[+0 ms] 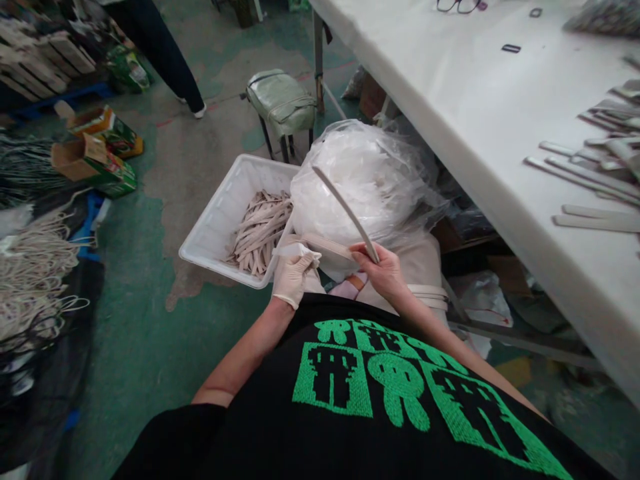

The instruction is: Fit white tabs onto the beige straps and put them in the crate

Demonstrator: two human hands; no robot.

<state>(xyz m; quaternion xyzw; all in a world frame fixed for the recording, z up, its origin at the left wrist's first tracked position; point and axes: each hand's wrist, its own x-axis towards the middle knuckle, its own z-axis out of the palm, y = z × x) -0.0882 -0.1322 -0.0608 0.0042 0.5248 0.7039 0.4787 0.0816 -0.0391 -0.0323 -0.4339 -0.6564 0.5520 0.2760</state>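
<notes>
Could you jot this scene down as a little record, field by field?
Left hand: gloved, pinching a thin white piece
Right hand: ungloved, gripping a strip, one end sticking up
Bin: white, holding beige strips
Beside bin: clear plastic bag, white contents
Table: other strips, eyeglasses

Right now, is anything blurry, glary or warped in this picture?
In the head view: highlights on the clear plastic bag; deep shadow beneath the white table; soft, smeared detail in the cords at far left; apparent wide-angle stretching toward the corners; pale tones blending around the left hand.
</notes>
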